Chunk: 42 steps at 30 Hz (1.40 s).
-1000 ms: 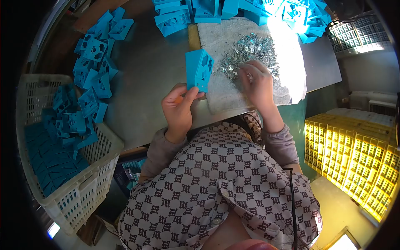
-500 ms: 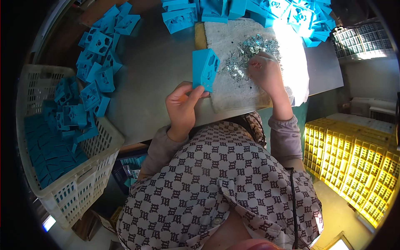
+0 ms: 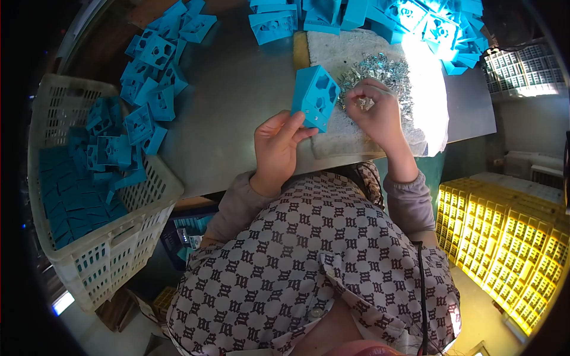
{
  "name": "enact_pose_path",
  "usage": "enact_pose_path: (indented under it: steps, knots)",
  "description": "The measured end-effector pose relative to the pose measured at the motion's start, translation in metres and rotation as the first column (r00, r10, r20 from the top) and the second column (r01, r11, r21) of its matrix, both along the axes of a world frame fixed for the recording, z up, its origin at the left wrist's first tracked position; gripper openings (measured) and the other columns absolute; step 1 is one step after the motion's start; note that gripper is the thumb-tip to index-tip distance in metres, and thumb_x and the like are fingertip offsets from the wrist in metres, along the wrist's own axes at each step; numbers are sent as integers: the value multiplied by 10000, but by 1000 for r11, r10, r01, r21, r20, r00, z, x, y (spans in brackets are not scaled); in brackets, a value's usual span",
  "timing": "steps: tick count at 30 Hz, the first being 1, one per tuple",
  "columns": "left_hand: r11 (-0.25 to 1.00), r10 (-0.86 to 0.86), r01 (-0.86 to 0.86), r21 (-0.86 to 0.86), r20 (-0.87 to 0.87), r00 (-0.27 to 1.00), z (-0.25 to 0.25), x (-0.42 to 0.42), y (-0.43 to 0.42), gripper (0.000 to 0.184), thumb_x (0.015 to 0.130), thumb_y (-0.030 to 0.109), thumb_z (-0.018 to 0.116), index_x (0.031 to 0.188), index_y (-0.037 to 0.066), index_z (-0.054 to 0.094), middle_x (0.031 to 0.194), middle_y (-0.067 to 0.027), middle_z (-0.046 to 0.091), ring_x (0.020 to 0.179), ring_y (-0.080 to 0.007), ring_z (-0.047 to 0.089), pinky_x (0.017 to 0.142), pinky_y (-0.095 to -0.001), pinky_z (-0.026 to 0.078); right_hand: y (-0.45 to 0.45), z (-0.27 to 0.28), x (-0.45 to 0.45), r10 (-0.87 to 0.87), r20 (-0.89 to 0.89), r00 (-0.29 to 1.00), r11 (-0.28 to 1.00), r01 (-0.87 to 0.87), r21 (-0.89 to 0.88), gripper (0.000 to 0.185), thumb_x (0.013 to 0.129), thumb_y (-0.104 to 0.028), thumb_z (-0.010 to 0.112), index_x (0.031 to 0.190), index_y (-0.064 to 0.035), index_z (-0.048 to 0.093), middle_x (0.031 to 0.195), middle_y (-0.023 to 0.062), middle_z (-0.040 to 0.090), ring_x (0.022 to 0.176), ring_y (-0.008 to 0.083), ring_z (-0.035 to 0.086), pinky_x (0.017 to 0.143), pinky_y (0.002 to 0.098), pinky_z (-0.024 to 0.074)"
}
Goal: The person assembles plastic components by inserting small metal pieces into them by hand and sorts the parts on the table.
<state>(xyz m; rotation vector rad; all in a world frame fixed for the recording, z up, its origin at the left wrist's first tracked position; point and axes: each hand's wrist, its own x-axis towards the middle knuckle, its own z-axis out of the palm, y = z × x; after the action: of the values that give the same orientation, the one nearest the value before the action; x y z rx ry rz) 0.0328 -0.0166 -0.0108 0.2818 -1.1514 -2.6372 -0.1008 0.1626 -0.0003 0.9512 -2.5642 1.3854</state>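
A blue plastic box (image 3: 313,95) with cut-out holes in its face is gripped at its lower end by my left hand (image 3: 278,145), thumb on the front. Tiny metallic bits show on the box near that thumb. My right hand (image 3: 380,115) is pinched just right of the box, above the cloth; what its fingertips hold, if anything, is too small to make out. Behind it a pile of small metal parts (image 3: 383,68) lies on the whitish cloth (image 3: 332,139).
More blue boxes are heaped at the back (image 3: 350,15) and on the left of the metal table (image 3: 231,89). A white plastic crate (image 3: 113,237) at the left holds many blue pieces. Yellow crates (image 3: 499,237) are stacked at the lower right.
My right hand has come away from the metal parts, toward the box. The box in my left hand has turned so its holed face shows more. The whole view has shifted slightly.
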Motion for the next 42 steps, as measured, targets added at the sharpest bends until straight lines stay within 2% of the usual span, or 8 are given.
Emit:
enact_pose_path:
  steps: [2,5,8,20,26,30,35,42]
  knots:
    - [997,-30,30,77,-12,999,-6,-1,0,118,1000,83,658,1014,-12,725,958,-86,729,879,-165,709,819,-358,632,-8,20,19,123,204,971,973,-77,-218,135,757,59,739,876,-3,746,955,68,692,929,180,673,835,292,514]
    - [990,-66,73,119,-58,996,-6,-2,3,116,1003,87,656,1025,-2,728,988,-89,739,884,-159,712,813,-358,635,-19,24,30,205,146,968,931,-147,-334,161,749,89,762,884,3,747,934,58,675,912,158,648,836,294,502]
    - [991,-70,79,103,-88,994,-2,-4,6,120,1004,81,653,1041,-4,729,1010,-94,743,899,-160,715,814,-359,635,-25,23,31,225,45,973,911,-194,-363,128,742,1,791,862,-30,760,884,57,706,805,181,696,719,289,529]
    - [999,-51,50,-13,-63,997,3,-2,8,120,997,66,659,1058,-4,735,1067,-106,737,957,-184,714,861,-375,624,-23,28,38,189,-19,982,933,-186,-308,142,735,-7,805,865,-44,761,880,76,706,792,226,696,695,324,533]
    - [952,3,-40,-304,-124,992,-4,-2,4,111,944,-12,705,1047,-42,733,1019,-84,700,934,-151,680,852,-317,584,-21,44,38,240,-360,902,962,-272,-40,131,810,-30,762,885,0,659,883,118,619,812,326,610,711,411,507]
    - [874,4,-113,-472,-225,974,-3,-3,3,150,908,-75,723,1057,-58,728,987,-79,683,924,-128,655,824,-280,551,-20,43,39,256,-287,923,963,-270,-10,113,868,-46,698,840,-1,599,868,139,574,820,361,578,733,447,487]
    - [893,12,-126,-431,-258,966,1,-3,9,156,902,-99,719,1053,-62,725,993,-85,681,921,-127,649,819,-266,542,-22,35,47,179,-137,974,974,-195,-116,100,877,-62,637,827,-14,566,862,156,563,819,383,567,704,472,458]
    - [895,24,-132,-426,-249,968,2,-1,7,147,906,-92,718,1050,-64,727,1019,-94,688,920,-126,651,819,-265,539,-16,36,47,264,-96,960,960,-271,-65,95,837,-93,606,871,-21,553,781,158,561,721,398,568,650,470,447]
